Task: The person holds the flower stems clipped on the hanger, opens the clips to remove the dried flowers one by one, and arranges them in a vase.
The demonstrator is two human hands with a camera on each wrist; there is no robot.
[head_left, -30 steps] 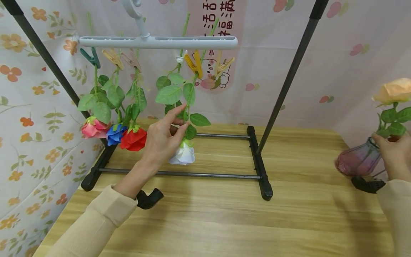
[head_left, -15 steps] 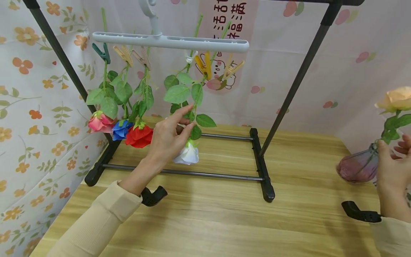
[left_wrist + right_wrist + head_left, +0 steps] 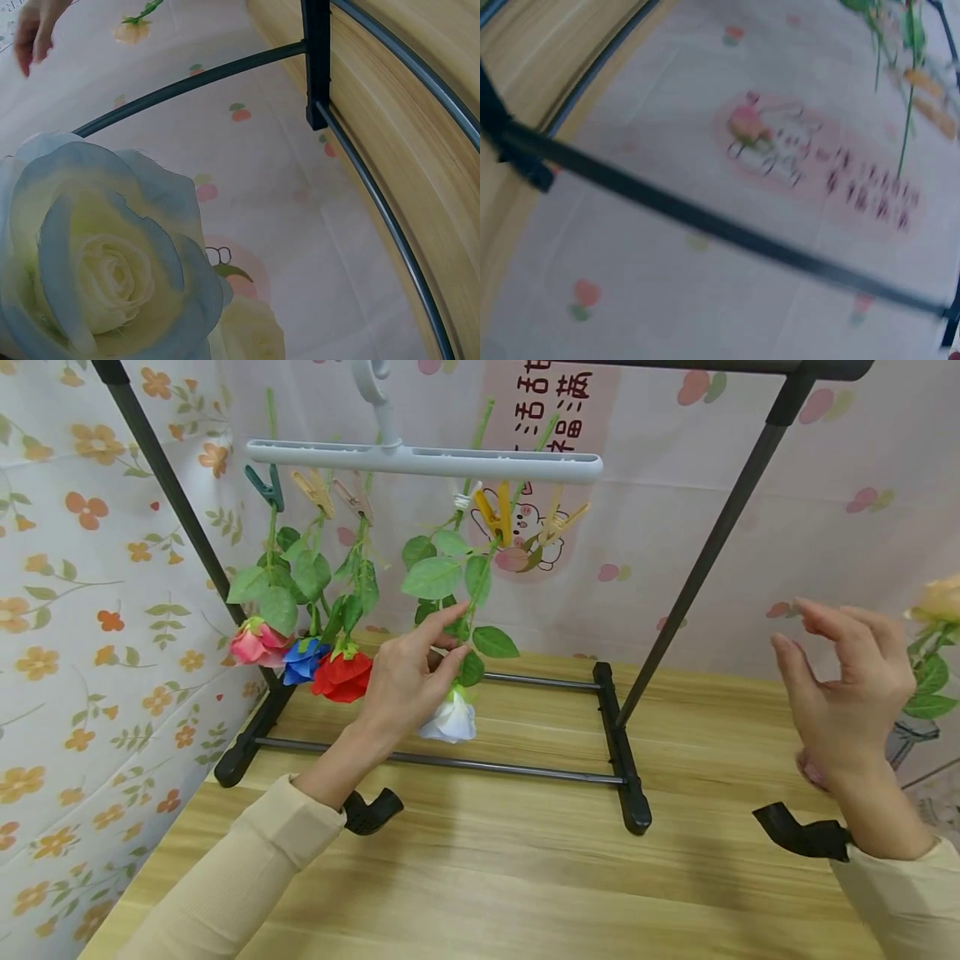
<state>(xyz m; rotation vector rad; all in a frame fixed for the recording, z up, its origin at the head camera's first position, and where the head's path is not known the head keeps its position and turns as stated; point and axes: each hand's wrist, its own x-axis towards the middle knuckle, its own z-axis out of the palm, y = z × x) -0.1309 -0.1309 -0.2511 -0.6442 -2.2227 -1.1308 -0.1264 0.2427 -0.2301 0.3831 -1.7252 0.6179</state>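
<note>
My left hand (image 3: 408, 681) pinches the leafy stem of a white rose (image 3: 452, 718) between thumb and fingers. That rose hangs head down under a pale hanger (image 3: 427, 462), near a yellow clothespin (image 3: 501, 517). Its pale blue-edged petals (image 3: 112, 255) fill the lower left of the left wrist view. At the right, my right hand (image 3: 855, 693) is raised, thumb and fingers apart, with nothing between them. Behind it a peach rose (image 3: 939, 602) stands in a pinkish glass vase (image 3: 812, 770), mostly hidden by the hand.
Pink (image 3: 258, 643), blue (image 3: 303, 660) and red (image 3: 342, 677) roses hang from clothespins left of my left hand. A black rack (image 3: 697, 568) frames the hanger, its feet on the wooden table (image 3: 525, 860). Patterned curtains (image 3: 97, 610) close off the left and back.
My right hand has let go of the peach rose in the vase and moved left, away from it. The left hand keeps its hold on the stem, and the head view has shifted slightly.
</note>
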